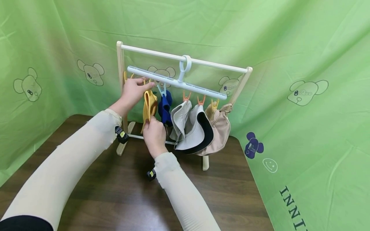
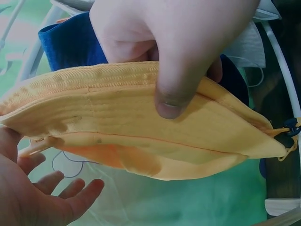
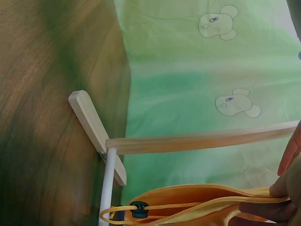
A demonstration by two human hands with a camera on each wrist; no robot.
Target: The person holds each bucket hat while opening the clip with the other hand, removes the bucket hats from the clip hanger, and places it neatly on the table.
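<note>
A yellow hat (image 1: 149,103), with a drawcord and dark cord lock (image 3: 139,209), hangs folded at the left part of a pale blue hanger (image 1: 176,82). At its top my left hand (image 1: 133,91) pinches the yellow clothespin (image 1: 146,84) between thumb and forefinger; the other fingers (image 2: 75,200) spread out loosely. Lower down, my right hand (image 1: 155,134) grips the hat's edge, its thumb (image 2: 171,96) flat against the cloth. Just right of it hangs a dark blue hat (image 1: 164,109) on a light blue clothespin (image 1: 163,90).
Grey (image 1: 180,117), white-and-black (image 1: 199,130) and beige (image 1: 221,128) hats hang farther right from orange and yellow clothespins. The hanger hooks over the white rail (image 1: 214,64) of a wooden-legged rack on a brown table (image 1: 121,189). Green cloth (image 1: 289,48) surrounds the back and sides.
</note>
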